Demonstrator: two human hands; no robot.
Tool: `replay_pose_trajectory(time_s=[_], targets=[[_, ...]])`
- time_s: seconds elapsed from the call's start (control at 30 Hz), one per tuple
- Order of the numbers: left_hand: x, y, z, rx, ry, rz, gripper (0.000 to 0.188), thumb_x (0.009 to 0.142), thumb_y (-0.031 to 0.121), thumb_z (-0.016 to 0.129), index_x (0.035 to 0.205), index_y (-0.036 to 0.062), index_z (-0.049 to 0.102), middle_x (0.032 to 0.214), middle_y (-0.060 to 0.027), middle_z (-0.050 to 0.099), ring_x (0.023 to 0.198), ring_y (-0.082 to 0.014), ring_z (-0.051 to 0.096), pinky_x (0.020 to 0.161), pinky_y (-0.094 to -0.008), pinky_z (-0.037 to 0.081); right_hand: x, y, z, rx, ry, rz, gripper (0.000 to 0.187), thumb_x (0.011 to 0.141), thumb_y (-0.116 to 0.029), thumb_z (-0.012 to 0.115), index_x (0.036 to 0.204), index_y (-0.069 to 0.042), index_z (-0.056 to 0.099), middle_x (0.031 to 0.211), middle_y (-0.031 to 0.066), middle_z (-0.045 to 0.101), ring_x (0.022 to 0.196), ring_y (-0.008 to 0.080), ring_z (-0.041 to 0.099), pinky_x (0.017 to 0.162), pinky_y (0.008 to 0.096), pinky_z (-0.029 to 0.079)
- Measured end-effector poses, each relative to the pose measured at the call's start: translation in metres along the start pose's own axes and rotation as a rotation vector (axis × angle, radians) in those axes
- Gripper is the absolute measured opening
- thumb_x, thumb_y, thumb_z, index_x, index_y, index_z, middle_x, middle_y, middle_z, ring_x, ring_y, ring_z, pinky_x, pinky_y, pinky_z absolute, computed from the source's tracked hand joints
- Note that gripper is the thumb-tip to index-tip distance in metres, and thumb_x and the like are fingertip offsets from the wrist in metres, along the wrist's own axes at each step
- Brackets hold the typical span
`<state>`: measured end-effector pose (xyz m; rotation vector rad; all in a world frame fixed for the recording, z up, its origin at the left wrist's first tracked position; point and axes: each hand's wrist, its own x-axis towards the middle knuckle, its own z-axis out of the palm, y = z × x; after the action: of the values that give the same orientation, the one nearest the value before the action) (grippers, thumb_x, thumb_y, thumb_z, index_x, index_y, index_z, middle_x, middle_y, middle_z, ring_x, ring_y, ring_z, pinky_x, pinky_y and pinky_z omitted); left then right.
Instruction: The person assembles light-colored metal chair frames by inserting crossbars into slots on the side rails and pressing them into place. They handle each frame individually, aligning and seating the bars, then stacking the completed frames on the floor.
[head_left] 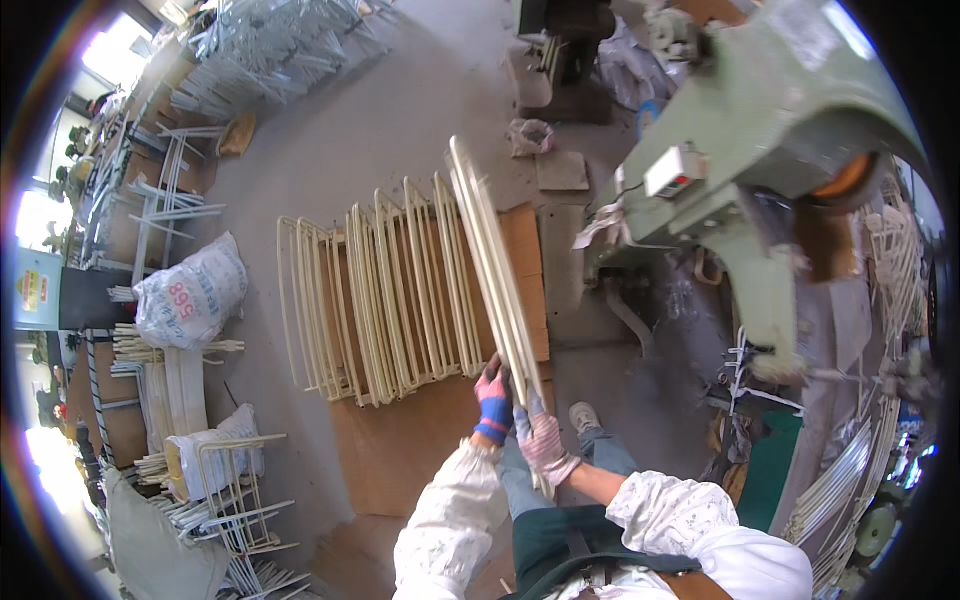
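Note:
A long cream-coloured tubular metal frame (494, 275) is held out in front of me, tilted with its far end up and to the left. It may be more than one frame lying together; motion smears it. My left hand (492, 402), in a pink and blue glove, is closed on its left side near the lower end. Lower down, my right hand (546, 444) wraps round the tubes in a pale pink striped glove. To the left, a row of similar cream tubular frames (385, 300) stands close together on brown cardboard (385, 450).
A large green machine (690, 190) looms at the right. White plastic sacks (192, 290) and white metal frames (245, 500) line the left side. Bundled metal tubes (270, 50) lie at the far left. Long tubes (830, 485) stand at the right edge.

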<state>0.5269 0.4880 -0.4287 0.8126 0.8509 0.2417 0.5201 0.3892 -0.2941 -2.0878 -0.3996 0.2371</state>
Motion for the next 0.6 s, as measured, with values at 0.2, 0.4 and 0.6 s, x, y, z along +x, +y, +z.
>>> replay_pose_trajectory(time_s=[0.2,0.4,0.6], targets=[[0.195,-0.061,-0.013,-0.009,-0.102,-0.036,0.025,0.086,0.015,0.054,0.105,-0.0014,0.055,0.089,-0.0106,0.065,0.077,-0.0180,0.062,0.069,-0.0289,0.050,0.114,0.113,0.120,-0.140,0.110,0.018,0.044,0.089,-0.024,0.048,0.127,-0.003,0.040,0.070,0.0232,0.058,0.057,0.0387,0.056,0.049,0.0435,0.043],[0.331,-0.076,-0.102,0.139,0.136,-0.347,0.042,0.087,0.036,0.053,0.114,0.0032,0.055,0.107,-0.0075,0.059,0.093,-0.0161,0.055,0.083,-0.0285,0.042,0.192,0.218,0.245,-0.139,-0.073,0.213,0.052,0.087,-0.021,0.049,0.133,-0.005,0.031,0.073,0.0231,0.057,0.066,0.0389,0.057,0.058,0.0450,0.044],[0.199,-0.016,-0.119,0.164,0.202,0.184,0.031,0.089,0.025,0.053,0.106,0.0001,0.057,0.103,-0.0104,0.060,0.096,-0.0183,0.056,0.086,-0.0295,0.043,0.191,0.235,0.306,-0.318,-0.370,0.383,0.052,0.083,-0.010,0.040,0.132,-0.002,0.026,0.115,0.0260,0.048,0.099,0.0383,0.053,0.081,0.0448,0.046]])
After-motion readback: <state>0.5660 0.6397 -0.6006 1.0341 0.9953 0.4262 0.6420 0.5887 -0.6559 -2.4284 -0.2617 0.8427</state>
